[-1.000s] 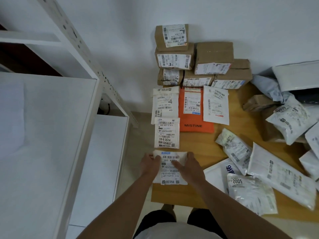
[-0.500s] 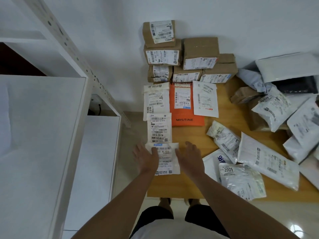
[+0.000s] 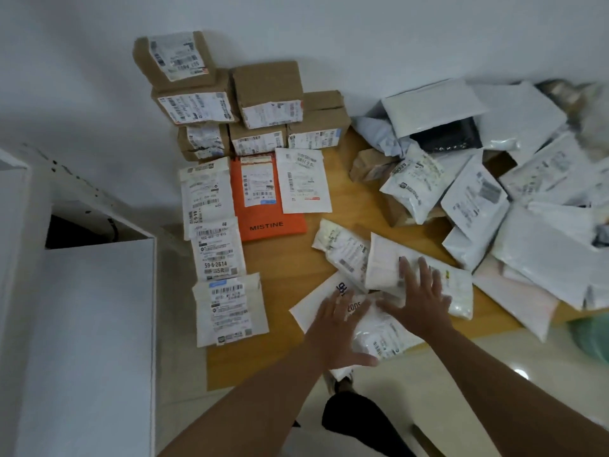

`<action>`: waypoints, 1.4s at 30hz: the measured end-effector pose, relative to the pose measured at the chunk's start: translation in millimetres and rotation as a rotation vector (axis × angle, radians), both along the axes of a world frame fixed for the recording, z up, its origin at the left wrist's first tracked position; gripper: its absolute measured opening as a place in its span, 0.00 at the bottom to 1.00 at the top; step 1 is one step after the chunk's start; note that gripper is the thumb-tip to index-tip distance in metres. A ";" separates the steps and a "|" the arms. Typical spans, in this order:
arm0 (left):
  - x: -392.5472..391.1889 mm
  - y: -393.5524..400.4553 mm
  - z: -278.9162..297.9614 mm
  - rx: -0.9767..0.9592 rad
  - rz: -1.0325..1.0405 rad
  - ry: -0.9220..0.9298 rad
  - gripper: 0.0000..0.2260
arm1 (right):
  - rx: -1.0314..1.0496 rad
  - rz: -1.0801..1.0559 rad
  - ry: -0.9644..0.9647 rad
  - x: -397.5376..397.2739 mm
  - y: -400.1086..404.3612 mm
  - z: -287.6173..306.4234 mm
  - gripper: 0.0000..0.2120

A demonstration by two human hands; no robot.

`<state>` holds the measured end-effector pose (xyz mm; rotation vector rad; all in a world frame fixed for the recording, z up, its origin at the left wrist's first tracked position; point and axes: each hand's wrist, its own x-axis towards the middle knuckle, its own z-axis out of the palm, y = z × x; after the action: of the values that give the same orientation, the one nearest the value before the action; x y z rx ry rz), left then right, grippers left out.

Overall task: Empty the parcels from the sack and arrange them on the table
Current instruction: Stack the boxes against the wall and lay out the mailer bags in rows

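Flat white parcels lie in a column down the wooden table's [image 3: 280, 305] left edge; the nearest one [image 3: 230, 308] lies alone, touched by neither hand. An orange MISTINE mailer [image 3: 268, 206] and another white envelope [image 3: 304, 181] lie beside them. Brown boxes [image 3: 267, 94] are stacked against the wall. My left hand [image 3: 339, 328] is spread flat over a clear bag marked 2005 [image 3: 384, 334]. My right hand [image 3: 420, 298] is spread, fingers straight, over a long white mailer [image 3: 389, 265]. Whether either hand touches its parcel is blurred.
A loose heap of white poly mailers [image 3: 514, 206] covers the table's right side, with a black item [image 3: 448, 136] among them. A white shelf unit [image 3: 82, 324] stands on the left. Something green [image 3: 593, 334] sits on the floor at right.
Both hands left the labelled white parcel at the table's left edge and moved right, onto the loose bags near the front. The view swung right as well.
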<state>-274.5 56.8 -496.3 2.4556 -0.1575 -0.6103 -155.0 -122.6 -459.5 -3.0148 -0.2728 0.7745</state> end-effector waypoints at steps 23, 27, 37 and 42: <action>-4.1 -38.1 11.2 0.052 0.685 0.092 0.53 | 0.370 0.666 -0.160 -7.8 -45.3 -31.9 0.31; -2.8 -34.5 23.8 -0.091 0.893 0.042 0.32 | 0.219 0.534 0.036 -21.5 -29.8 -26.0 0.39; -28.2 -15.6 -1.6 0.335 0.224 0.196 0.57 | 0.083 0.617 0.153 -0.7 -11.1 -29.1 0.57; -38.8 -5.9 -9.7 0.391 0.145 0.096 0.61 | 0.124 0.598 0.166 -2.5 -4.2 -30.4 0.44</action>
<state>-313.2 50.9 -506.1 2.7710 0.1954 -0.7512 -157.6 -126.8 -489.9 -2.7330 -1.1958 0.9777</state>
